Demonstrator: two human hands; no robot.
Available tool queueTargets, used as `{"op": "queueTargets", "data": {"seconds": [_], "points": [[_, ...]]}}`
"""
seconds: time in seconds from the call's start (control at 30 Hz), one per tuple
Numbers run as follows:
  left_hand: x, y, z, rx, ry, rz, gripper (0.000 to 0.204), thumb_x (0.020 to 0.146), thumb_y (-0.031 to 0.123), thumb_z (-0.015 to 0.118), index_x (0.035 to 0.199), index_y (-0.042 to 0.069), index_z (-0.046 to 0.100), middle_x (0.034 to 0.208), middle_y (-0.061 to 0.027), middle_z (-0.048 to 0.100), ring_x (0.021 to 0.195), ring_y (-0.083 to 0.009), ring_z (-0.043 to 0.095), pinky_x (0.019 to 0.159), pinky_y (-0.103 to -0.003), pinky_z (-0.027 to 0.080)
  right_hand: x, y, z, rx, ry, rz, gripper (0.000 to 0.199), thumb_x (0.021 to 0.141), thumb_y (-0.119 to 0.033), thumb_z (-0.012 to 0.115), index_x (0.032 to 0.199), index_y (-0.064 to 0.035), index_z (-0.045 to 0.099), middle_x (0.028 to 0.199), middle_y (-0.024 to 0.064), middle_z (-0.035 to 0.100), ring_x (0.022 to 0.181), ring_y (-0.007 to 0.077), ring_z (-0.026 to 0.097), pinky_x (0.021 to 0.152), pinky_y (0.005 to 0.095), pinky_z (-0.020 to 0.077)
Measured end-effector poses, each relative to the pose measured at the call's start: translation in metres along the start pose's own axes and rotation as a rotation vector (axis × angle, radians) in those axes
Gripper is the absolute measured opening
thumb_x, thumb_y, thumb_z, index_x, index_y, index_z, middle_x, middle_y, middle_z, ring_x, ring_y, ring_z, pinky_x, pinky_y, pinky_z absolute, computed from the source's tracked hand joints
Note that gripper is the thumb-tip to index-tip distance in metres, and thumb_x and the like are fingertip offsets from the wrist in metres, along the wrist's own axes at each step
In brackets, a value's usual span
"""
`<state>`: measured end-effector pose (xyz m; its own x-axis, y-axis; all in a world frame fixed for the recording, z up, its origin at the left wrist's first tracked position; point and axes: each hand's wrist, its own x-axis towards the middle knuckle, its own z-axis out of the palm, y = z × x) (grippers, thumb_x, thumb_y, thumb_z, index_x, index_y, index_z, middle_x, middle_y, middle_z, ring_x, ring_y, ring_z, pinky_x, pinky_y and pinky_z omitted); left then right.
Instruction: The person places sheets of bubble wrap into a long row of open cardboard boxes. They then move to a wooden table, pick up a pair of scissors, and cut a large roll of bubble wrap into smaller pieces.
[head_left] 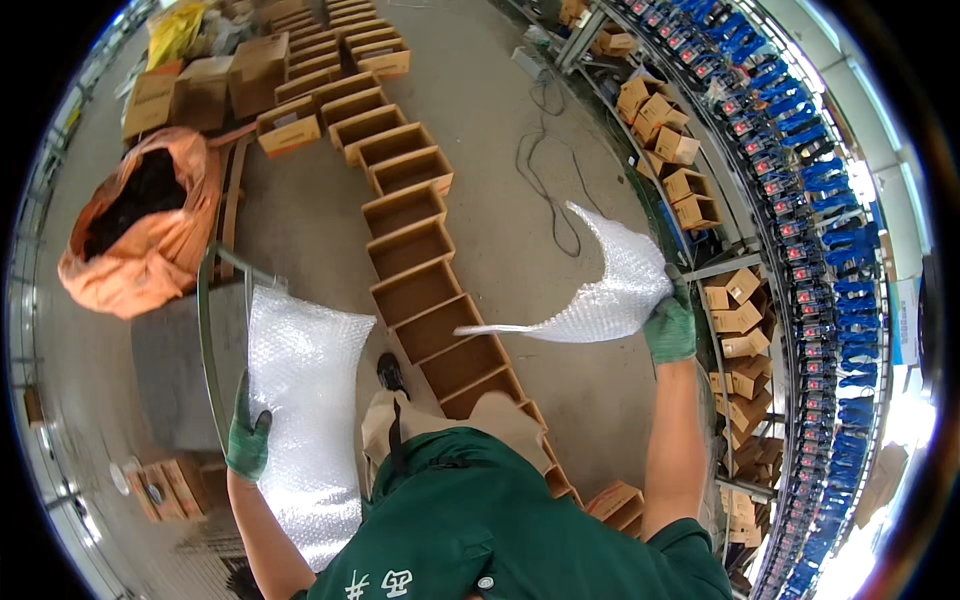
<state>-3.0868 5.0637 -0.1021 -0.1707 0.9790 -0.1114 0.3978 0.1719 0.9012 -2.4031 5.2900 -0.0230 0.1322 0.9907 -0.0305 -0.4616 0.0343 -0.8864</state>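
In a green glove, my right hand (672,322) is closed on the edge of a loose bubble wrap sheet (615,290), held out to the right above the floor. The sheet curls, and its narrow end points left toward the box row. My left hand (248,437), gloved alike, grips the left edge of a thick bubble wrap stack (305,410) beside my body. Its thumb lies on the front face; the other fingers are mostly hidden. A curved metal rail (205,340) runs close to that hand, and I cannot tell whether they touch.
A long row of open cardboard boxes (425,285) stretches ahead from my legs. An orange sack (150,255) stands at left, near stacked cartons (205,90). On the right is a rack with small boxes (735,320) below a line of blue parts (850,300). A cable (530,170) lies on the floor.
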Motion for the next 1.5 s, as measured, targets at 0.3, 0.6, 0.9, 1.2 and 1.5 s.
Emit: {"op": "queueTargets", "data": {"seconds": [0.3, 0.6, 0.9, 1.2, 1.5], "points": [[0.285, 0.066, -0.011, 0.018, -0.139, -0.037, 0.072, 0.094, -0.003, 0.059, 0.159, 0.006, 0.029, 0.158, -0.0106, 0.040, 0.144, -0.0215, 0.036, 0.120, -0.034, 0.023, 0.131, -0.015, 0.015, -0.563, 0.389, -0.079, 0.059, 0.076, 0.010, 0.045, 0.132, -0.0020, 0.061, 0.090, -0.0031, 0.052, 0.069, 0.0077, 0.043, 0.066, 0.0209, 0.0409], [0.445, 0.060, 0.084, -0.063, 0.083, -0.264, 0.081, 0.085, -0.015, 0.052, 0.159, 0.008, 0.028, 0.159, -0.0085, 0.039, 0.145, -0.0190, 0.034, 0.120, -0.031, 0.021, 0.408, 0.090, -0.053, -0.715, 0.070, 0.273, 0.064, 0.076, 0.018, 0.040, 0.130, -0.0064, 0.064, 0.107, -0.0032, 0.060, 0.076, 0.0060, 0.049, 0.072, 0.0206, 0.0496], [0.598, 0.124, 0.145, -0.038, 0.252, -0.476, 0.084, 0.088, -0.017, 0.052, 0.160, 0.017, 0.028, 0.158, -0.0087, 0.039, 0.144, -0.0194, 0.035, 0.117, -0.028, 0.023, 0.726, 0.101, 0.040, -0.726, -0.422, 0.246, 0.030, 0.093, 0.010, 0.047, 0.111, -0.0041, 0.066, 0.114, 0.0043, 0.065, 0.091, 0.0138, 0.062, 0.081, 0.0287, 0.0528], [0.690, 0.065, 0.234, -0.167, 0.416, -0.561, 0.082, 0.086, -0.012, 0.055, 0.160, 0.011, 0.028, 0.159, -0.0116, 0.038, 0.145, -0.0225, 0.036, 0.120, -0.031, 0.025, 0.987, 0.174, 0.224, -0.908, -0.926, 0.354, 0.041, 0.093, 0.011, 0.045, 0.126, -0.0047, 0.062, 0.123, 0.0018, 0.062, 0.100, 0.0112, 0.058, 0.090, 0.0244, 0.0478], [0.835, 0.042, 0.311, -0.546, 0.760, -0.783, 0.079, 0.088, -0.013, 0.053, 0.159, 0.008, 0.026, 0.156, -0.0114, 0.041, 0.142, -0.0215, 0.038, 0.119, -0.030, 0.026, 1.161, 0.339, 0.477, -1.452, -1.545, 0.205, 0.061, 0.076, 0.005, 0.061, 0.135, -0.0064, 0.056, 0.120, 0.0164, 0.063, 0.109, 0.0303, 0.063, 0.096, 0.0334, 0.0505]]}}
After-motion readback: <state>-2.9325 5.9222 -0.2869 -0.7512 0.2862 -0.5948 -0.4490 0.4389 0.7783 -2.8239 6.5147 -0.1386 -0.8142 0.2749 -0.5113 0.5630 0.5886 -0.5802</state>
